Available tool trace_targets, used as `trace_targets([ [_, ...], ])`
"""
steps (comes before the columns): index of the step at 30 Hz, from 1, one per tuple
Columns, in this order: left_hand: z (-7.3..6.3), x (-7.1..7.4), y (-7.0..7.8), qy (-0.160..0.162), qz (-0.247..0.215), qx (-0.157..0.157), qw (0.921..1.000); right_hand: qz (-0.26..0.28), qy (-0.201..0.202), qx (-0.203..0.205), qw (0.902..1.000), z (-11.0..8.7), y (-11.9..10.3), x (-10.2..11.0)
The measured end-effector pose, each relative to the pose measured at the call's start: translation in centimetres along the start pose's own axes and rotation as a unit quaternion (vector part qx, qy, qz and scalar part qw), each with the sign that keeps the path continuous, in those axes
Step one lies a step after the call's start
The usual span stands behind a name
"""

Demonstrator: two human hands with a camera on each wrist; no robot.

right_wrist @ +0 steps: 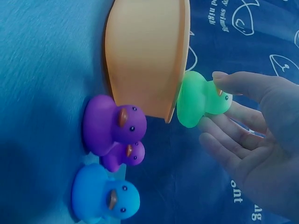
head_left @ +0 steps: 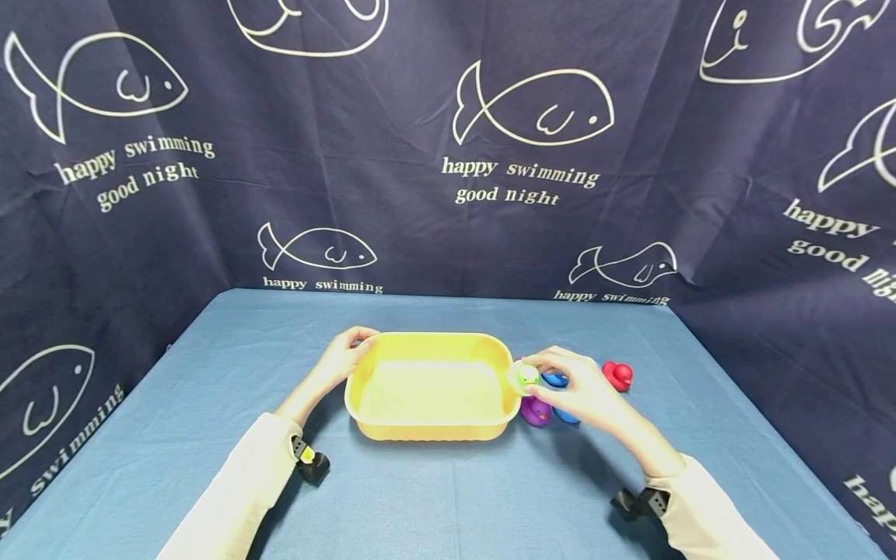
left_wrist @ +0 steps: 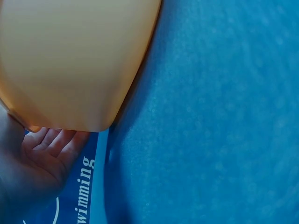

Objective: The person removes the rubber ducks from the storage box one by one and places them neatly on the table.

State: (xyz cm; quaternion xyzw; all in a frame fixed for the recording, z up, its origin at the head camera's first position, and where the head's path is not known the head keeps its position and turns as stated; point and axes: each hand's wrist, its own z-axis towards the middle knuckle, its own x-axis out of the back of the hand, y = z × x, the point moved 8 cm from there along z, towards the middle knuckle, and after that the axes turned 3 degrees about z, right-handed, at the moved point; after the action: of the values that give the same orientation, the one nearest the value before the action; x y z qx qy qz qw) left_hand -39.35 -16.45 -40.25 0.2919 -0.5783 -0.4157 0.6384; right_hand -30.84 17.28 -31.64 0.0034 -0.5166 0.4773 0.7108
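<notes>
A yellow plastic basin (head_left: 432, 431) stands on the blue cloth; its outer wall (left_wrist: 70, 60) fills much of the left wrist view. My left hand (head_left: 344, 359) grips its left end, thumb at the rim and fingers partly hidden behind it. At the opposite rim, my right hand (head_left: 572, 386) pinches a green rubber duck (right_wrist: 192, 100) by its head, between thumb and fingertips. The duck is level with the basin's edge and seems to touch it in the right wrist view. Below that hand are a large purple duck (right_wrist: 100, 125), a small purple duck (right_wrist: 112, 159) and a blue duck (right_wrist: 93, 192).
A red duck (head_left: 617, 376) sits farther right, beyond my right hand. Another blue duck (head_left: 556, 379) shows partly behind the fingers. A dark curtain (head_left: 413, 155) with fish drawings hangs behind and beside the blue-covered table (head_left: 420, 505).
</notes>
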Motion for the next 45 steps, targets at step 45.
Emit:
trace_targets([
  [45,0.2,0.1,-0.3,0.002,0.007,-0.007,0.9999,-0.072,0.027,-0.017,0.9969,-4.3,3.8,2.6],
])
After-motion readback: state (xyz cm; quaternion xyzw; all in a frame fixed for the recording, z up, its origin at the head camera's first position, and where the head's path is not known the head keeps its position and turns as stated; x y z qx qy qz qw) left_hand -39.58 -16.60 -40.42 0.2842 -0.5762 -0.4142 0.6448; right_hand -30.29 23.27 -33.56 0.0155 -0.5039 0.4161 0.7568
